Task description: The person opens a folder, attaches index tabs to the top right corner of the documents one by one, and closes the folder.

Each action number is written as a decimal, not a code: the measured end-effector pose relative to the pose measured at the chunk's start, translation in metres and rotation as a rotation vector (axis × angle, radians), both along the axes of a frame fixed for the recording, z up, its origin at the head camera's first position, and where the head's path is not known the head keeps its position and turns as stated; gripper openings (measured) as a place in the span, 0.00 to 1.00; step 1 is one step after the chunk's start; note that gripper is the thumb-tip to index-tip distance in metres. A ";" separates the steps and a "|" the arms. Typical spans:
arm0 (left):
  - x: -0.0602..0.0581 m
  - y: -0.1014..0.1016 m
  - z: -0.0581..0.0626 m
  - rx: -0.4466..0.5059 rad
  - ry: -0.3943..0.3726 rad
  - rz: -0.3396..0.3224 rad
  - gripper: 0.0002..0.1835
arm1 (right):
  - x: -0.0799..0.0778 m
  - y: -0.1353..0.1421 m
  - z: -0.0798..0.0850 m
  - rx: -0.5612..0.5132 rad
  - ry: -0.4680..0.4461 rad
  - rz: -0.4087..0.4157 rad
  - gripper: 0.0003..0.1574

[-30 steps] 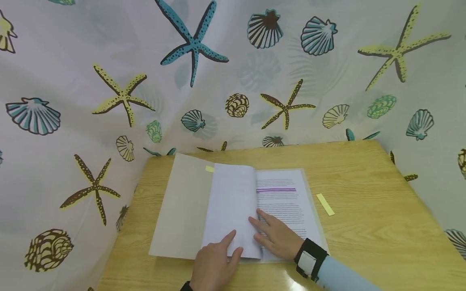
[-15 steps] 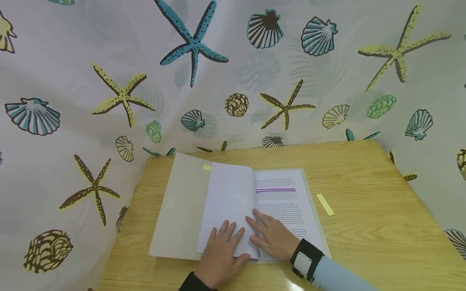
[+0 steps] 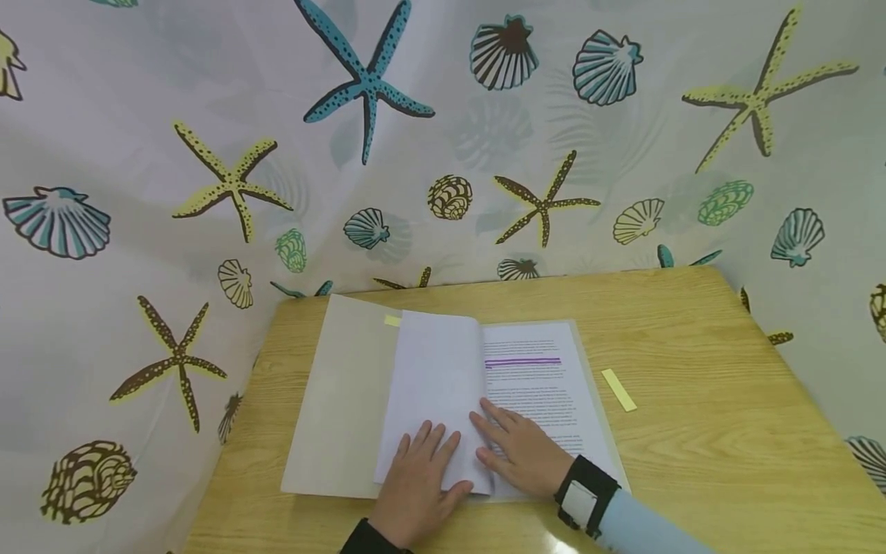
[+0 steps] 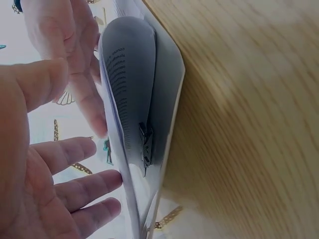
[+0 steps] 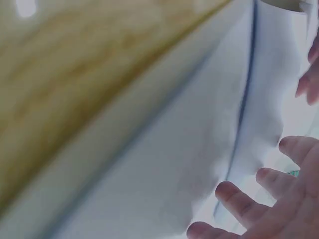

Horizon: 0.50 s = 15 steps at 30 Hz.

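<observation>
A folder point(image 3: 339, 415) lies spread on the desk point(image 3: 727, 400), holding printed pages point(image 3: 529, 392), some curled back leftward (a black clip point(image 4: 146, 144) sits beneath, visible only from the left wrist). The left hand point(image 3: 418, 485), just forefinger and thumb outstretched a second ago, now splays straight fingers on the curl; the right hand's point(image 3: 529, 454) extended fingers touch its right edge. The print is mostly unreadable.

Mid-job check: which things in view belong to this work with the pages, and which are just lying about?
Apparently part of the job:
Left hand, on the turned-over pages
Right hand, at their curled edge
Printed page with purple lines
Open folder
Black clip, inside the folder

Probably just lying about:
Yellow strip, on the table, untouched
Patterned cloth, behind the table
</observation>
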<state>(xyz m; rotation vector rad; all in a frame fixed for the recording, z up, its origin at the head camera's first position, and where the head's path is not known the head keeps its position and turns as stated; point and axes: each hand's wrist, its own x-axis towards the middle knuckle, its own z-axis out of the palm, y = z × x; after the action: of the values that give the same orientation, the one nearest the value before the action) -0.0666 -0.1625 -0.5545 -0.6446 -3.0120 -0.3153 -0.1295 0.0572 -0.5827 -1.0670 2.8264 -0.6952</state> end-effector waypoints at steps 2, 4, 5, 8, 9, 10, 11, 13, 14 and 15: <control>0.000 0.001 -0.001 -0.003 0.011 -0.004 0.36 | -0.001 0.007 0.006 -0.033 -0.016 -0.027 0.34; 0.000 0.002 -0.001 0.000 0.014 -0.008 0.36 | -0.004 0.020 0.013 -0.074 -0.023 -0.091 0.33; 0.000 0.002 -0.001 0.002 0.016 -0.007 0.36 | -0.007 0.027 0.017 -0.090 -0.023 -0.139 0.32; -0.001 0.002 -0.002 0.009 0.015 -0.001 0.36 | -0.018 0.058 0.028 -0.097 -0.033 -0.328 0.31; -0.001 0.002 -0.002 0.012 0.014 0.002 0.35 | -0.023 0.070 0.030 -0.087 -0.033 -0.393 0.31; -0.001 0.002 -0.002 0.013 0.011 0.005 0.36 | -0.026 0.082 0.033 -0.076 -0.043 -0.456 0.30; -0.002 0.002 -0.002 0.012 0.010 0.008 0.36 | -0.030 0.094 0.034 -0.055 -0.051 -0.514 0.29; -0.002 0.001 -0.002 0.012 0.005 0.011 0.36 | -0.035 0.117 0.033 -0.012 -0.066 -0.600 0.29; -0.002 0.001 -0.002 0.014 0.003 0.012 0.36 | -0.036 0.128 0.033 0.011 -0.080 -0.630 0.29; -0.002 0.001 -0.002 0.019 0.005 0.010 0.35 | -0.037 0.138 0.032 0.032 -0.095 -0.652 0.29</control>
<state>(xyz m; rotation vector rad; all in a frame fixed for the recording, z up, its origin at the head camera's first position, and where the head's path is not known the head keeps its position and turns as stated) -0.0684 -0.1613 -0.5562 -0.6280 -3.0022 -0.3415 -0.1664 0.1948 -0.5511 -0.0721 3.0719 -0.6944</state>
